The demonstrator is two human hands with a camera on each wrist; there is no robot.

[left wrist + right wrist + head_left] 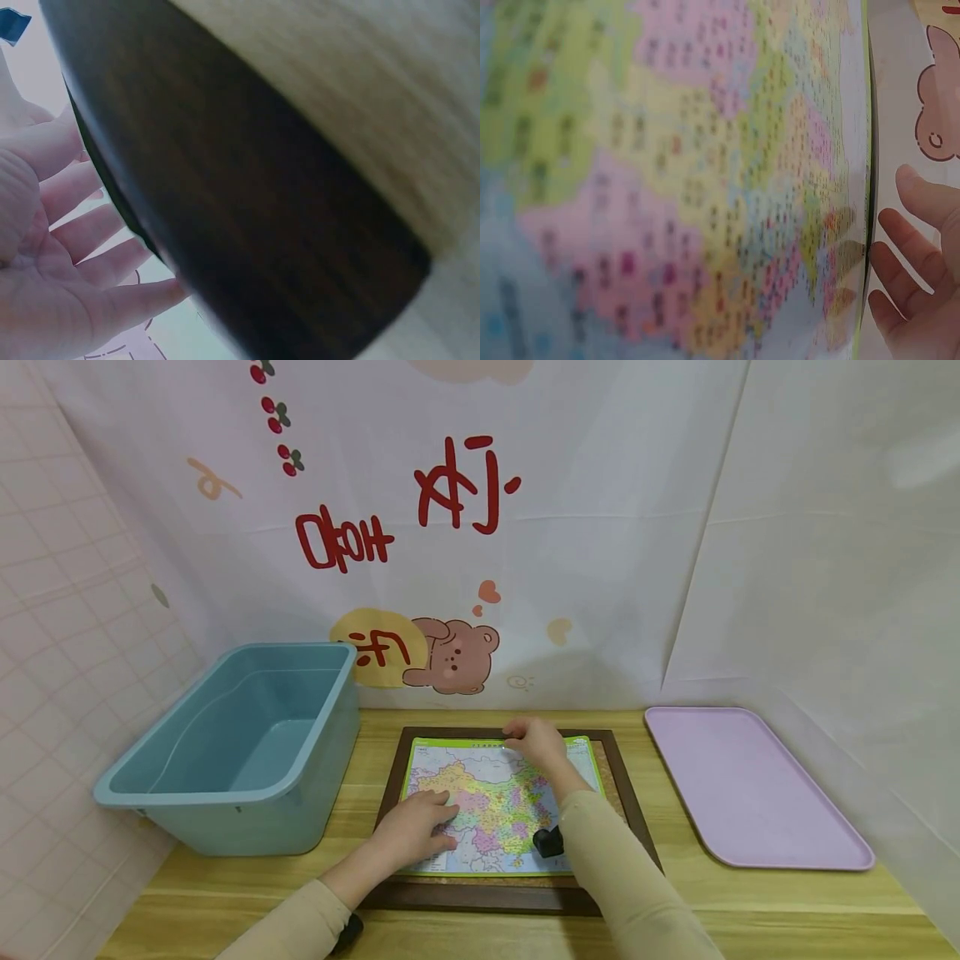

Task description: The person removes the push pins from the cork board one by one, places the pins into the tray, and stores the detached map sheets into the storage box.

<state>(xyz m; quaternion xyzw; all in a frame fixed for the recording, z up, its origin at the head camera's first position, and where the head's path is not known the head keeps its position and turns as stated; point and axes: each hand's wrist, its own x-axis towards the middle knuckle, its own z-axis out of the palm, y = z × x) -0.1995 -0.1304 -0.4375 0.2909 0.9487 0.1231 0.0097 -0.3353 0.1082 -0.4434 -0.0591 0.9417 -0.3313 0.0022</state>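
Note:
A colourful map point(487, 814) with a green border lies inside a dark brown wooden frame point(480, 897), over a cork surface point(613, 789) that shows along its right side. My left hand point(414, 828) rests on the lower left of the map, fingers spread. The left wrist view shows that palm point(45, 247) beside the frame's dark bar point(225, 187). At the map's top edge is my right hand point(538, 745). In the right wrist view, the fingers point(900, 274) of that hand lie loosely bent against the edge of the glossy map point(682, 187), gripping nothing visible.
A blue plastic tub point(225, 797) stands on the wooden table point(757, 910) at the left. At the right lies a pink-purple tray point(757, 785). Behind the frame hangs a white printed cloth point(600, 527) with a bear and red lettering.

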